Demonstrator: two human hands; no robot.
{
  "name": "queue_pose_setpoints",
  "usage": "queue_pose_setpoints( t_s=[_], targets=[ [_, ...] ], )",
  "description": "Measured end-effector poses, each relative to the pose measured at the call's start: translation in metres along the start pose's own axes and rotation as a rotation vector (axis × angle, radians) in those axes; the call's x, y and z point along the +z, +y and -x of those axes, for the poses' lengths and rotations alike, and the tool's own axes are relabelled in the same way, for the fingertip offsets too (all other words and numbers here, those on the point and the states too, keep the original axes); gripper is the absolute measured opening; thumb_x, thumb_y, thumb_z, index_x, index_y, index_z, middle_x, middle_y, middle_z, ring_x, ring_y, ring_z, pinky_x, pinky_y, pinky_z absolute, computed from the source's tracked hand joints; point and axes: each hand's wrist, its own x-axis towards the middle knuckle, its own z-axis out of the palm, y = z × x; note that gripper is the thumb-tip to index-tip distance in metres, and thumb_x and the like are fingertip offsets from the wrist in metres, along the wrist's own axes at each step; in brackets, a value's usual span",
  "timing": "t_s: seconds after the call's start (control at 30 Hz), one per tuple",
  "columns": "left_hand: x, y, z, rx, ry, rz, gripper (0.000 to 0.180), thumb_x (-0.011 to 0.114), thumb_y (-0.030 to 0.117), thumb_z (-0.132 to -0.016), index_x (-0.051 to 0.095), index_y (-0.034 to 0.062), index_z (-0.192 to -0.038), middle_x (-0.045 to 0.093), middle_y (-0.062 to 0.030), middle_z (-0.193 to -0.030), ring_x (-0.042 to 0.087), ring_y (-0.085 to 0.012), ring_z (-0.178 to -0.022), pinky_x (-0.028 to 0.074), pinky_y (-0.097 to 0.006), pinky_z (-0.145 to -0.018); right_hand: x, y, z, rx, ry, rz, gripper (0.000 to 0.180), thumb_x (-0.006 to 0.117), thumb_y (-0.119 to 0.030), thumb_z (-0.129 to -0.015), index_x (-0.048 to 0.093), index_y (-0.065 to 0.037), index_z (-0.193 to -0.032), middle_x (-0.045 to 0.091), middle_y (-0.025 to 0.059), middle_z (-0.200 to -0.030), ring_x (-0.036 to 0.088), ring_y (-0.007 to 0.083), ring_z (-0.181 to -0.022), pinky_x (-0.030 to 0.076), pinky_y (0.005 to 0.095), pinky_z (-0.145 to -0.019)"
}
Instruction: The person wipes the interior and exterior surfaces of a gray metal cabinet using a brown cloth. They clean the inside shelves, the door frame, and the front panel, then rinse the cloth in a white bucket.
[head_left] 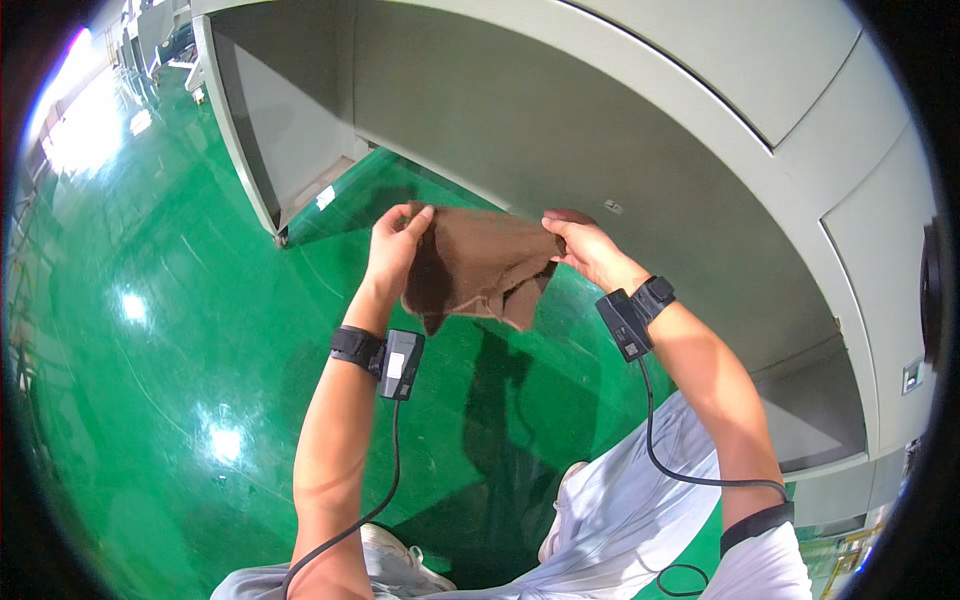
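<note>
Place: a workshop or factory hall by the look of it, though which of the two cannot be told
Floor (150, 370): smooth green coating, glossy, with thin pale scratches, running far off toward the upper left
Glare (225, 444): bright white spots mirrored in the green, with a larger blaze of light at the far end
Cabinet (790, 170): big, pale grey and hard-sided, with straight panel seams, a deep hollow below and a small wheel or foot (281, 239) under one corner
Far equipment (150, 45): grouped at the upper left, too small to name
</note>
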Motion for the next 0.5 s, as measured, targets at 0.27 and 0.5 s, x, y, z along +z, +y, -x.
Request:
queue_pose_setpoints(
  t_s=[0.27, 0.5],
  targets=[
    [0.000, 0.009, 0.004, 0.128, 0.011, 0.141, 0.016, 0.068, 0.019, -0.086, 0.065, 0.0040, -0.086, 0.060, 0.0034, -0.078, 0.052, -0.0052, -0.072, 0.039, -0.020, -0.064, -0.011, -0.007, 0.010, -0.288, -0.154, 0.052, 0.042, 0.058, -0.012, -0.089, 0.049, -0.008, -0.130, 0.057, 0.0096, -0.119, 0.052, 0.0193, -0.110, 0.041, 0.0316, -0.095],
    [0.002, -0.002, 0.006, 0.239, -0.001, 0.071, 0.012, 0.063, 0.010, -0.088, 0.063, 0.0023, -0.098, 0.065, -0.0030, -0.094, 0.058, -0.0109, -0.086, 0.045, -0.025, -0.077, -0.014, -0.017, 0.015, -0.511, -0.110, 0.112, 0.051, 0.053, 0.000, -0.085, 0.046, -0.010, -0.134, 0.059, 0.0130, -0.119, 0.054, 0.0224, -0.110, 0.040, 0.0324, -0.096]
  ],
)
